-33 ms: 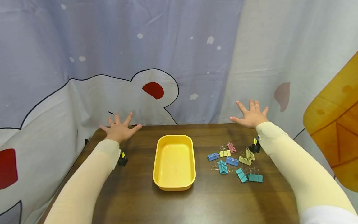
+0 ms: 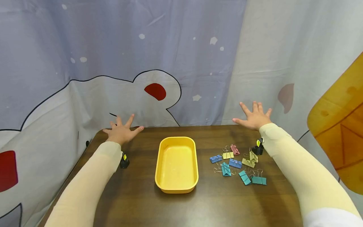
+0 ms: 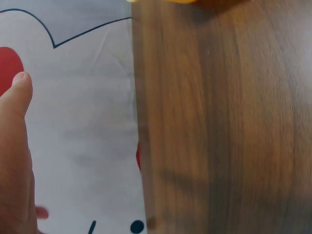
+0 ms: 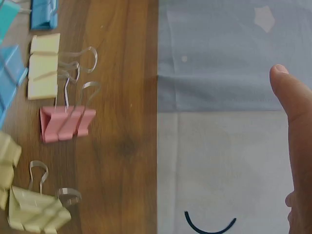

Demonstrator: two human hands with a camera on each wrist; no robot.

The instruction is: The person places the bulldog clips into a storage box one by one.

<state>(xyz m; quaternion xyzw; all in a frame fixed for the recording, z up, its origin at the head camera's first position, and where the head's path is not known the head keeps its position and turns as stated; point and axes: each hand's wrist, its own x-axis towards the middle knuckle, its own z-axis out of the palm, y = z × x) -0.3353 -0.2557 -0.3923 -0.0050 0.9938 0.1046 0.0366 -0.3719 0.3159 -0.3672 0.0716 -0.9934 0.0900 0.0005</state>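
My left hand [image 2: 120,134] is held out over the far left of the table with its fingers spread and holds nothing. Fingers also spread, my right hand [image 2: 254,119] reaches out at the far right and holds nothing. Between the arms a yellow rectangular tray [image 2: 195,151] stands with a bare bottom. Right of it lie several binder clips, among them a pink clip [image 4: 66,124], a pale yellow clip [image 2: 228,155], a blue clip [image 2: 235,163] and a teal clip [image 2: 259,180]. In the left wrist view the left thumb [image 3: 19,97] shows at the edge.
The brown wooden table [image 2: 136,201] ends at a patterned curtain [image 2: 198,63] that hangs behind it and along the left side. A small black device [image 2: 124,160] shows at the left wrist, another black device [image 2: 258,147] at the right wrist, close to the olive-yellow clips.
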